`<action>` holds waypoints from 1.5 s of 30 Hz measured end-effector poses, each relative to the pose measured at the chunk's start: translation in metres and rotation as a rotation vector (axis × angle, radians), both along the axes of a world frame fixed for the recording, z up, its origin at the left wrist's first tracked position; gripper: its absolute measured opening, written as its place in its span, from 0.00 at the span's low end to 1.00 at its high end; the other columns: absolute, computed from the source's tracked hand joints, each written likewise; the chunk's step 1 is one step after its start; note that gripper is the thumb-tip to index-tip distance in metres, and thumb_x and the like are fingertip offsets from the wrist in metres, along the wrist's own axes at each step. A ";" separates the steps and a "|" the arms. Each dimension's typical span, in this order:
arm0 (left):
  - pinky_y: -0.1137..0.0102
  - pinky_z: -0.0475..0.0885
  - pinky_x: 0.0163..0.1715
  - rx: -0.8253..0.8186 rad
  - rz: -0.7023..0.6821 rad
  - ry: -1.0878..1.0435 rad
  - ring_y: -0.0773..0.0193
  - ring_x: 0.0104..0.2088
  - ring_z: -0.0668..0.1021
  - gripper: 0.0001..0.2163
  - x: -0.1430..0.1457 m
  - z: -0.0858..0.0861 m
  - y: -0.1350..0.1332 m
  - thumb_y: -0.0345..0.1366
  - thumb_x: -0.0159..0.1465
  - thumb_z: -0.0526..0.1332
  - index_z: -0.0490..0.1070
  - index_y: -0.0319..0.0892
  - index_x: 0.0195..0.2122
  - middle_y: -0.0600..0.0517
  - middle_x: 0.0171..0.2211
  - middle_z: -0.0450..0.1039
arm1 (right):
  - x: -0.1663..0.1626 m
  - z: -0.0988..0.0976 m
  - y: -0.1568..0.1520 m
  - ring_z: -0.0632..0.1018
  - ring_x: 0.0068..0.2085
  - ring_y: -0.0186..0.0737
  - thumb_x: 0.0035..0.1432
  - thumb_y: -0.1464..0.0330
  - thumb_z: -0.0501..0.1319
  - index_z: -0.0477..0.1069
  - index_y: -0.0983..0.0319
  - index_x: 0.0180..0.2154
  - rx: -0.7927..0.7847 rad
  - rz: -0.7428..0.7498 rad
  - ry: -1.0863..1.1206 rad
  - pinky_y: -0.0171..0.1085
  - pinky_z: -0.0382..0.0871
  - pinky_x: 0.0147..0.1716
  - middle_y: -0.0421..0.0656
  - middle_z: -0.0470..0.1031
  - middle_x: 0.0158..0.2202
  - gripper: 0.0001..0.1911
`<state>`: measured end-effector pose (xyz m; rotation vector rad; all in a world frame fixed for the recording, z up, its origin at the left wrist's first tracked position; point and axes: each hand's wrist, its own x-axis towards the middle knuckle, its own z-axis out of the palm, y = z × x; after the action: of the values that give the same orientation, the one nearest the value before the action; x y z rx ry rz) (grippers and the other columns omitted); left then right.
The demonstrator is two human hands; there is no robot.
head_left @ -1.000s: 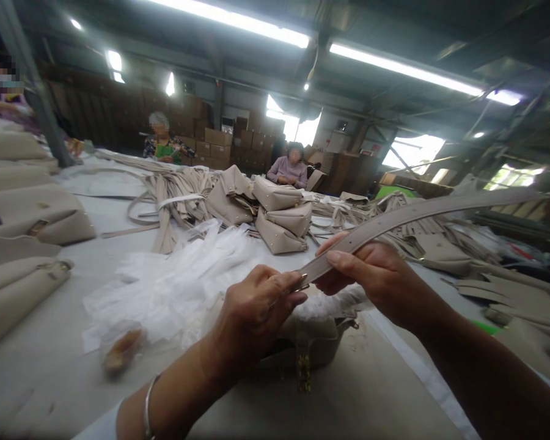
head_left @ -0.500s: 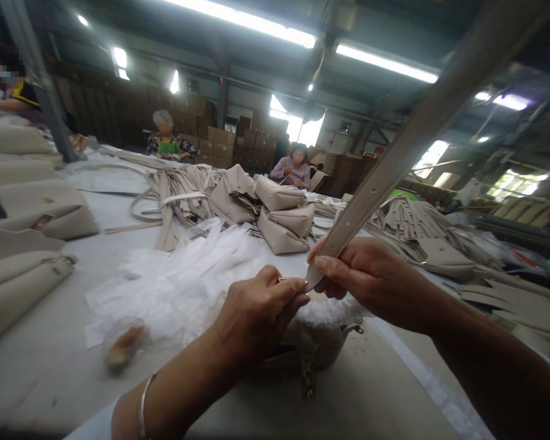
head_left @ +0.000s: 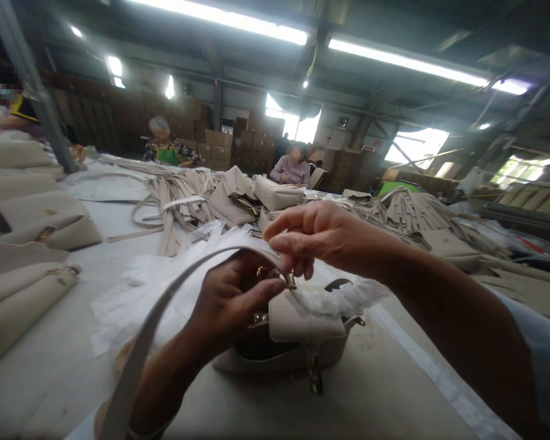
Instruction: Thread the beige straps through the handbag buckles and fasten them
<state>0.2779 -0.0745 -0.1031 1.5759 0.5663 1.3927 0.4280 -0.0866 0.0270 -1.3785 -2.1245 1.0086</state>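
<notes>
A beige strap [head_left: 165,305] arcs from the lower left up to my two hands. My left hand [head_left: 231,302] is closed around a small gold buckle at the strap's end. My right hand [head_left: 323,238] pinches the strap's tip just above that buckle. Under both hands a small beige handbag [head_left: 297,342] stands on the grey table [head_left: 385,391], with white stuffing paper [head_left: 343,299] poking out of its top and a gold clasp at its front.
Clear plastic bags [head_left: 183,269] lie spread behind my hands. Piles of beige straps [head_left: 178,195] and finished bags [head_left: 279,195] fill the table's middle, more bags [head_left: 32,220] sit at the left. Two people sit at the far side; a third is at the far left.
The strap swung from pointing up and right over to the left, and now trails down past my left arm. My right hand rose and moved above my left hand.
</notes>
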 end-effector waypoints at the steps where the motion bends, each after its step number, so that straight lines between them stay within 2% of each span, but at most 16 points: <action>1: 0.78 0.64 0.20 -0.088 -0.040 -0.088 0.72 0.21 0.69 0.09 -0.003 -0.001 0.003 0.37 0.55 0.68 0.74 0.38 0.33 0.53 0.24 0.71 | 0.005 -0.002 0.002 0.73 0.24 0.33 0.61 0.67 0.55 0.69 0.66 0.41 0.018 -0.055 0.087 0.32 0.67 0.25 0.42 0.75 0.27 0.10; 3: 0.79 0.61 0.16 -0.204 -0.100 -0.206 0.74 0.19 0.68 0.10 -0.009 -0.003 0.011 0.37 0.53 0.69 0.75 0.38 0.33 0.53 0.25 0.73 | 0.016 -0.009 0.004 0.74 0.29 0.34 0.62 0.68 0.54 0.69 0.67 0.41 0.051 -0.137 0.132 0.33 0.69 0.29 0.45 0.76 0.33 0.10; 4: 0.79 0.60 0.15 -0.239 -0.110 -0.241 0.75 0.18 0.67 0.10 -0.011 -0.004 0.014 0.37 0.53 0.70 0.75 0.38 0.33 0.53 0.25 0.73 | 0.022 -0.014 0.004 0.74 0.31 0.34 0.62 0.68 0.53 0.70 0.67 0.41 0.030 -0.131 0.100 0.33 0.69 0.31 0.46 0.75 0.35 0.11; 7: 0.80 0.62 0.15 -0.285 -0.120 -0.270 0.73 0.19 0.70 0.10 -0.013 -0.007 0.018 0.36 0.52 0.70 0.74 0.38 0.32 0.53 0.25 0.74 | 0.036 -0.024 0.001 0.72 0.33 0.33 0.65 0.64 0.52 0.72 0.66 0.37 -0.077 0.039 -0.066 0.31 0.66 0.33 0.43 0.73 0.34 0.14; 10: 0.80 0.65 0.17 -0.275 -0.170 -0.269 0.72 0.21 0.72 0.12 -0.011 -0.005 0.015 0.35 0.51 0.71 0.73 0.40 0.35 0.54 0.26 0.74 | 0.049 -0.028 -0.004 0.66 0.26 0.28 0.62 0.58 0.55 0.70 0.65 0.30 -0.171 0.156 -0.102 0.28 0.60 0.26 0.38 0.66 0.26 0.17; 13: 0.79 0.66 0.19 -0.271 -0.243 -0.239 0.70 0.24 0.74 0.16 -0.009 -0.001 0.011 0.34 0.51 0.71 0.72 0.42 0.40 0.54 0.28 0.74 | 0.061 -0.028 -0.008 0.61 0.22 0.26 0.59 0.57 0.59 0.66 0.65 0.29 -0.268 0.113 -0.028 0.26 0.55 0.20 0.36 0.62 0.23 0.17; 15: 0.78 0.67 0.22 -0.259 -0.235 -0.193 0.69 0.25 0.74 0.17 -0.007 -0.001 0.009 0.33 0.51 0.71 0.72 0.42 0.42 0.53 0.28 0.74 | 0.068 -0.029 -0.011 0.60 0.21 0.25 0.57 0.58 0.61 0.65 0.65 0.28 -0.281 0.082 0.023 0.25 0.53 0.18 0.35 0.61 0.21 0.16; 19: 0.75 0.70 0.26 -0.223 -0.212 -0.155 0.68 0.27 0.75 0.19 -0.003 -0.004 0.009 0.33 0.49 0.71 0.74 0.42 0.43 0.52 0.30 0.74 | 0.083 -0.033 -0.016 0.62 0.21 0.25 0.52 0.63 0.64 0.65 0.65 0.27 -0.225 0.073 0.044 0.25 0.54 0.18 0.35 0.62 0.21 0.13; 22: 0.78 0.69 0.24 -0.219 -0.247 -0.194 0.71 0.25 0.74 0.19 -0.001 -0.004 0.010 0.34 0.47 0.73 0.76 0.43 0.41 0.53 0.28 0.74 | 0.095 -0.033 -0.019 0.65 0.23 0.27 0.50 0.64 0.65 0.68 0.66 0.28 -0.155 0.050 0.010 0.25 0.57 0.19 0.37 0.65 0.22 0.11; 28: 0.75 0.73 0.27 -0.250 -0.214 -0.210 0.66 0.26 0.77 0.15 -0.002 -0.005 0.012 0.32 0.45 0.73 0.78 0.41 0.35 0.50 0.28 0.76 | 0.114 -0.025 -0.022 0.67 0.22 0.29 0.53 0.63 0.62 0.75 0.66 0.27 -0.039 0.003 -0.057 0.29 0.59 0.21 0.40 0.70 0.22 0.12; 32: 0.78 0.72 0.27 -0.257 -0.228 -0.210 0.68 0.26 0.77 0.14 -0.001 -0.006 0.013 0.28 0.43 0.73 0.78 0.41 0.32 0.51 0.29 0.76 | 0.123 -0.022 -0.022 0.70 0.23 0.33 0.52 0.65 0.61 0.77 0.64 0.28 0.076 -0.027 -0.149 0.30 0.61 0.23 0.41 0.73 0.23 0.09; 35: 0.77 0.72 0.25 -0.293 -0.248 -0.151 0.67 0.26 0.77 0.18 0.001 -0.005 0.012 0.28 0.44 0.73 0.75 0.40 0.37 0.51 0.28 0.77 | 0.116 -0.019 -0.023 0.74 0.29 0.36 0.55 0.67 0.59 0.78 0.62 0.33 0.210 -0.063 -0.219 0.32 0.64 0.28 0.42 0.77 0.30 0.10; 37: 0.78 0.71 0.23 -0.299 -0.245 -0.116 0.68 0.24 0.77 0.20 0.005 -0.003 0.011 0.28 0.44 0.73 0.72 0.40 0.38 0.51 0.28 0.76 | 0.100 -0.015 -0.026 0.76 0.36 0.39 0.59 0.63 0.57 0.77 0.60 0.41 0.277 -0.020 -0.245 0.33 0.65 0.34 0.43 0.78 0.39 0.13; 39: 0.80 0.70 0.22 -0.296 -0.265 -0.103 0.70 0.24 0.76 0.19 0.010 -0.001 0.009 0.28 0.45 0.73 0.69 0.40 0.37 0.53 0.27 0.75 | 0.077 -0.012 -0.030 0.75 0.41 0.41 0.59 0.58 0.59 0.74 0.60 0.47 0.276 0.059 -0.281 0.34 0.64 0.37 0.44 0.76 0.45 0.18; 42: 0.81 0.68 0.21 -0.292 -0.308 -0.133 0.72 0.23 0.74 0.19 0.018 0.002 0.005 0.30 0.46 0.73 0.64 0.40 0.34 0.55 0.27 0.73 | 0.045 -0.012 -0.033 0.74 0.36 0.40 0.54 0.58 0.63 0.70 0.62 0.51 0.230 0.099 -0.351 0.33 0.62 0.30 0.44 0.76 0.39 0.24; 45: 0.80 0.65 0.19 -0.319 -0.294 -0.066 0.74 0.21 0.71 0.23 0.019 0.004 0.004 0.32 0.44 0.74 0.61 0.41 0.33 0.57 0.26 0.70 | 0.034 -0.021 -0.026 0.71 0.29 0.35 0.55 0.61 0.63 0.70 0.64 0.50 0.227 0.081 -0.280 0.32 0.59 0.27 0.41 0.73 0.30 0.22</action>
<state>0.2965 -0.0705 -0.0994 1.2930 0.4688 1.0701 0.4619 -0.1125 0.0056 -1.3968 -2.4269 0.6051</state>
